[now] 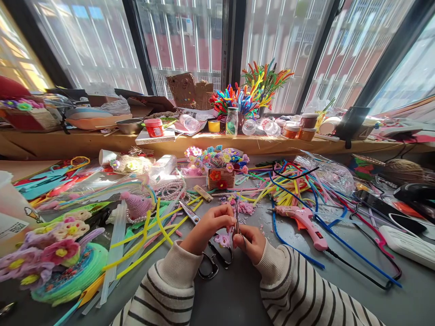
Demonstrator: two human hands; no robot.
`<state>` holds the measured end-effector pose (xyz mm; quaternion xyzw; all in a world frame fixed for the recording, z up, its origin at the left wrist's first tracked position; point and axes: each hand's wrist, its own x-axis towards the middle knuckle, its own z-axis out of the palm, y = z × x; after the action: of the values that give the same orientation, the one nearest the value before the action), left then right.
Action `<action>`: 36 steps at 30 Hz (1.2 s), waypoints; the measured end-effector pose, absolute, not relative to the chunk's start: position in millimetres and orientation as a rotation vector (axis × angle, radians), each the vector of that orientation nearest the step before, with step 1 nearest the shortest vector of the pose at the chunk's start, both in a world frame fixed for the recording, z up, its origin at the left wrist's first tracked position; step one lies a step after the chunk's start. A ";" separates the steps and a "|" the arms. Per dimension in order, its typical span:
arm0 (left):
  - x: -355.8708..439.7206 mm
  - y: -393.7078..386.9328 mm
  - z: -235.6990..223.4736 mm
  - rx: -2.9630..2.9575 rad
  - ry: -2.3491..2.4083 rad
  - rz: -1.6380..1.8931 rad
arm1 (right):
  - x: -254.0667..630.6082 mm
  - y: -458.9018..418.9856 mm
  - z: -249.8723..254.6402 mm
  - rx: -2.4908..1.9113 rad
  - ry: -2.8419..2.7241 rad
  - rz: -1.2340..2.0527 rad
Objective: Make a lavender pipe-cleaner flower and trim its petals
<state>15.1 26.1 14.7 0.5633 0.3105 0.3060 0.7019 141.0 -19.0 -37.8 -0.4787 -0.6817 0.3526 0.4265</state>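
Observation:
My left hand is closed, thumb and fingers pinched on a light pink fuzzy flower that shows just below the fingertips. Close beside it, my right hand is closed around slim scissors, their narrow blades pointing up between the hands. Fingers partly hide both the flower and the scissors' handles. Larger scissors with black handles lie on the table under my left hand. Pink fluffy trimmings are scattered just beyond my fingers.
A pink glue gun with a black cord lies to the right. Yellow pipe cleaners and clear glue sticks spread on the left, near fuzzy flowers. Ahead stands a flower-filled box; jars and pipe cleaners line the windowsill.

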 end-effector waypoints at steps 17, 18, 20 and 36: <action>13.1 27.8 13.4 1.256 0.693 0.739 | 140.4 -16.9 -36.9 -1.274 -1.647 0.849; 13.2 27.9 12.8 1.255 0.688 0.741 | 140.3 -17.5 -36.7 -1.266 -1.646 0.865; 13.5 28.3 11.5 1.255 0.670 0.733 | 140.3 -18.5 -36.6 -1.238 -1.652 0.897; 15.7 28.2 12.2 1.257 0.690 0.675 | 140.9 -17.4 -37.7 -1.155 -1.692 0.957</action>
<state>15.7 28.2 12.2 0.5648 0.3098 0.3035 0.7021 140.9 -17.4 -37.7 -0.4622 -0.6769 0.3827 0.4263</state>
